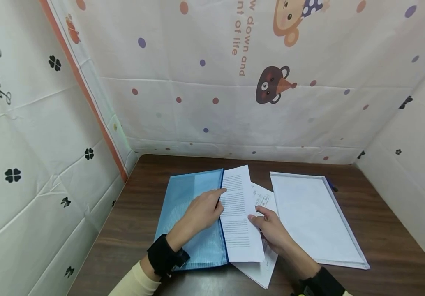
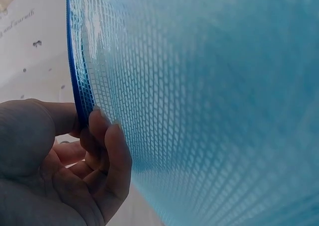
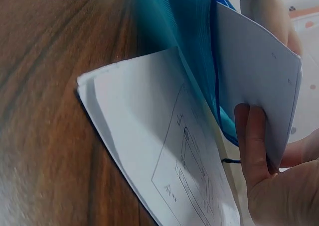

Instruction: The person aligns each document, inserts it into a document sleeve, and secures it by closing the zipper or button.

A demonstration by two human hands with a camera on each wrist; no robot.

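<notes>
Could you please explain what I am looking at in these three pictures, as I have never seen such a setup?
There is no machine, just a person's two bare hands. The wide picture comes from a camera on the head; the other two come from cameras on the left and right wrists.

On the brown wood-grain table lie a blue plastic mesh folder with dark blue edging, white sheets with printed diagrams and a flat white rectangular folder, with a dark blue pen by its far corner.

The left hand pinches the mesh folder's edge. The right hand pinches white paper printed with lines, which sticks out of that folder.
</notes>
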